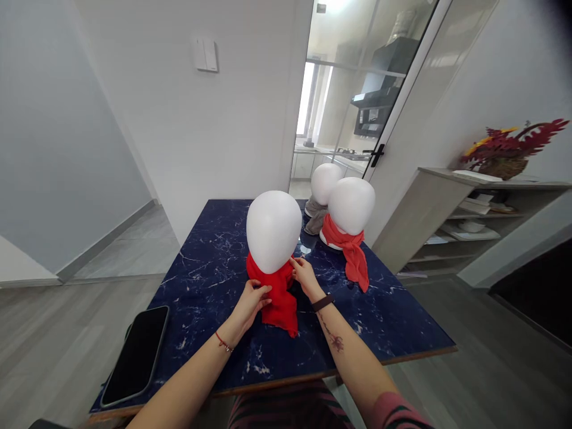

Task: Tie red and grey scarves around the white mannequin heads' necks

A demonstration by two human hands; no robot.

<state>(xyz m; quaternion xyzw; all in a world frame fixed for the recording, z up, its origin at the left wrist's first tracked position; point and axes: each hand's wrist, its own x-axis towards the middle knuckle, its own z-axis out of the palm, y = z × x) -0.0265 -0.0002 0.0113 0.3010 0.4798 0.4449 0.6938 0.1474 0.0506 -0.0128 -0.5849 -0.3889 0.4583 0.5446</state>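
A white mannequin head stands upright on the dark blue marbled table in front of me. Around its neck is a bright red scarf, one end hanging down onto the tabletop. My left hand has its fingers closed at the scarf's left side, near the front fold. At the right of the neck, my right hand pinches the scarf's edge between thumb and fingers. The back of the scarf is hidden behind the head.
A second white head with a coral-red scarf stands at the back right. Behind it is another head with a grey scarf. A phone lies at the table's left edge. Shelves stand farther right.
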